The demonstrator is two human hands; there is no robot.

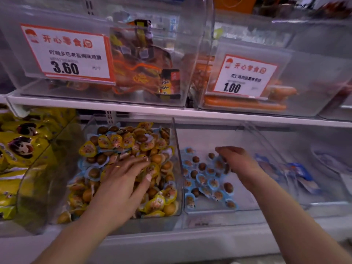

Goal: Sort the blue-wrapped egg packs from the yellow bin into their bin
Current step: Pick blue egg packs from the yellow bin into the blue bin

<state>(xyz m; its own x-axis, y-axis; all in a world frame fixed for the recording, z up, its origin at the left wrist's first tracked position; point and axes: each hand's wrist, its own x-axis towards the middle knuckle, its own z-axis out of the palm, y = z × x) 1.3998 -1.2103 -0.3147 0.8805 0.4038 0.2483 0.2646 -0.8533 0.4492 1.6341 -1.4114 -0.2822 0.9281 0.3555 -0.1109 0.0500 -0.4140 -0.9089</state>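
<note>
Your left hand [123, 176] lies flat with straight fingers on the yellow bin's [178, 159] mixed egg packs; your right hand [236, 161], fingers curled, pinches a blue-wrapped egg pack [219, 163] above its bin [247, 206].

- The left hand [122, 180] is stretched forward, palm down, its fingers [133, 164] spread and nearly straight, the tips pointing up and to the right.
- A ring sits on one left finger, and the thumb lies apart on the right side, its nail showing.
- The left forearm is bare and runs back toward the lower left.
- The right hand [238, 161] is raised, wrist bent, its fingers [222, 150] curled loosely downward to the left; whether they pinch anything cannot be told.
- The right forearm is bare and runs back toward the lower right.
</note>
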